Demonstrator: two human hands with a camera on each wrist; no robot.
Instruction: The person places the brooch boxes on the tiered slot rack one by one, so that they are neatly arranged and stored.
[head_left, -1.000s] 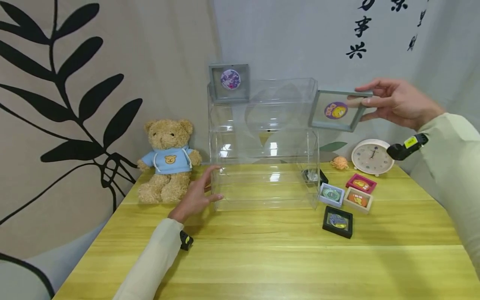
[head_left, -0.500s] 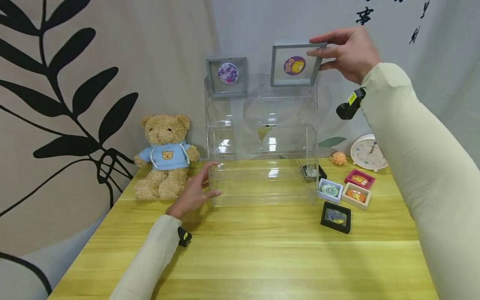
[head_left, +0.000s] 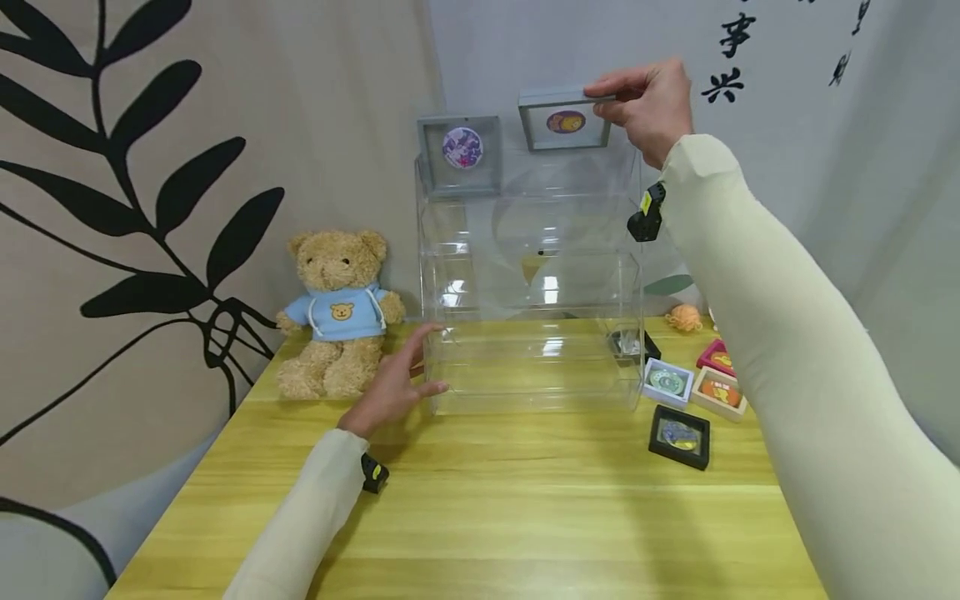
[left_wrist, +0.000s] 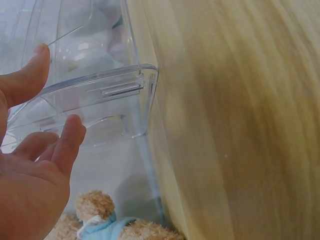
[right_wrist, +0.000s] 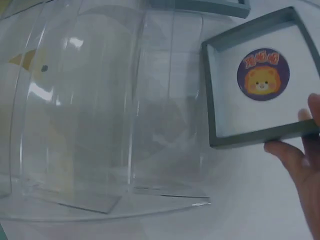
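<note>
A square grey display frame [head_left: 564,125] with clear panes holds a round purple badge with a yellow lion. My right hand [head_left: 647,104] pinches it by its right side, above the top tier of a clear stepped display rack [head_left: 536,358]. In the right wrist view, fingers and thumb hold the edge of the frame [right_wrist: 220,135], which is apart from the rack. A second grey frame [head_left: 482,179] with a purple badge stands on the top tier at the left. My left hand [head_left: 390,387] is at the rack's lower left side, thumb and fingers spread around its side edge [left_wrist: 100,79].
Right of the rack, several small frames lie on the table: a black one [head_left: 703,461], a pale blue one [head_left: 667,400], a beige one [head_left: 720,408]. An orange yarn ball [head_left: 684,318] is behind them. A teddy bear [head_left: 341,312] sits left. My right sleeve hides the clock.
My right hand has carried the grey frame left and up, from beside the rack to above its top tier, tilting it lately. The left hand stays at the rack's side.
</note>
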